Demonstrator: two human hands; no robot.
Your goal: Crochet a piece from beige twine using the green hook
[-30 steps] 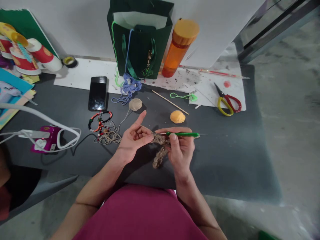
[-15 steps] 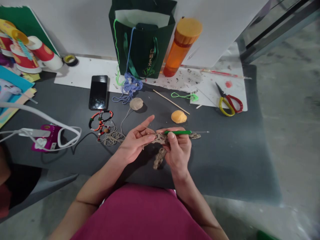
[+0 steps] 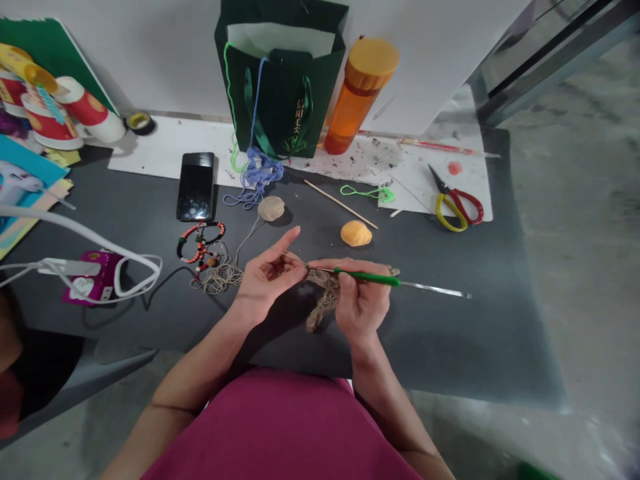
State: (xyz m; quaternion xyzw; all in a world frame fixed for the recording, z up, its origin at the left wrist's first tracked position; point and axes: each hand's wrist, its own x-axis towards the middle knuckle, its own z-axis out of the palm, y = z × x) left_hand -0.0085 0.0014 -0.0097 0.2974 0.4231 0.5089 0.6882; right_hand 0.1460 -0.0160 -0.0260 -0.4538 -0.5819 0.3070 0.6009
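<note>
While my left hand [image 3: 265,283] pinches the brownish crocheted piece [image 3: 321,312], held between both hands, my right hand [image 3: 365,300] grips the green-handled crochet hook [image 3: 373,277]; stitch seemingly underway; next: steady yarn [image 3: 219,277] tension.

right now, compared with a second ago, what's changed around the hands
The green-handled hook has tilted: nearly level before, its right end now points farther down in the picture. The right hand still grips it, and the left hand still pinches the brown crochet piece; nothing was let go. The beige yarn ball, phone and scissors stayed put.
</note>
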